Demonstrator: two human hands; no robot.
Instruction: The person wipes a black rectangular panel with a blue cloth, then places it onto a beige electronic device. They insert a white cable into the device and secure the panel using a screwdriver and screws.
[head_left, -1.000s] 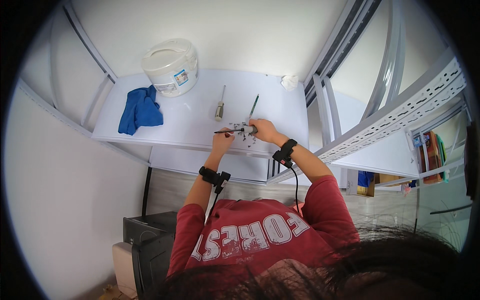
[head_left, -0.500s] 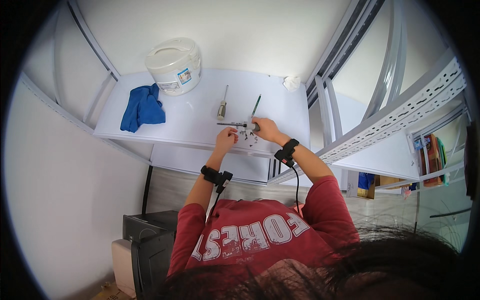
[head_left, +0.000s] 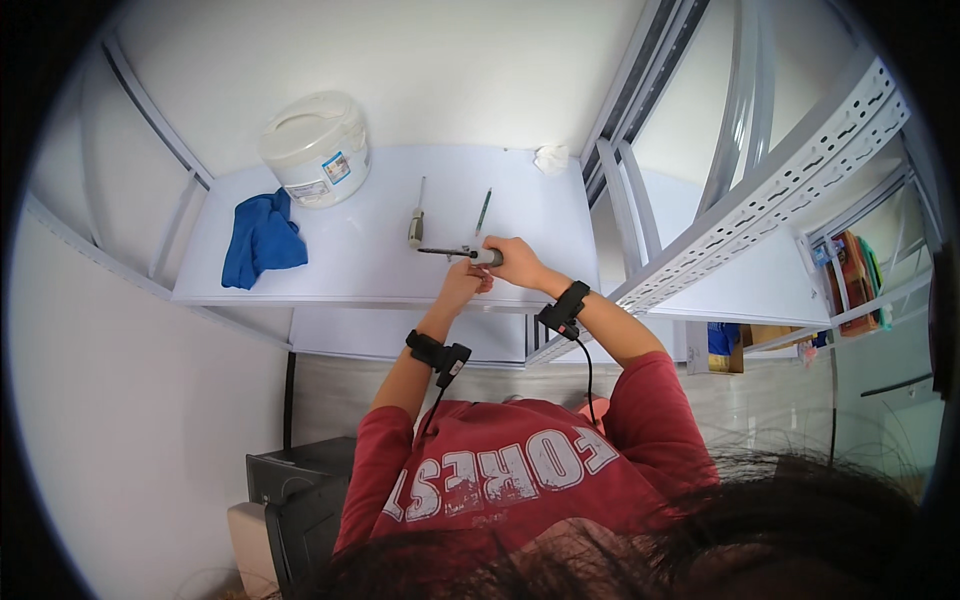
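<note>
The right hand (head_left: 515, 262) wraps a screwdriver (head_left: 487, 257), its grey handle rounded, its dark shaft slim, above the shelf (head_left: 350, 265). The left hand (head_left: 463, 285) curls just below; whether it pinches anything, I cannot tell. Leftward, room stretches toward a crumpled blue cloth (head_left: 265, 245). The smooth white shelf meets a pale wall (head_left: 460, 75).

White block letters (head_left: 505, 478) run upside down across your red shirt (head_left: 640, 430). On the white tub (head_left: 310, 145), a blue-edged label (head_left: 336, 168) and a pale label (head_left: 307, 190) bear print too small to read.
</note>
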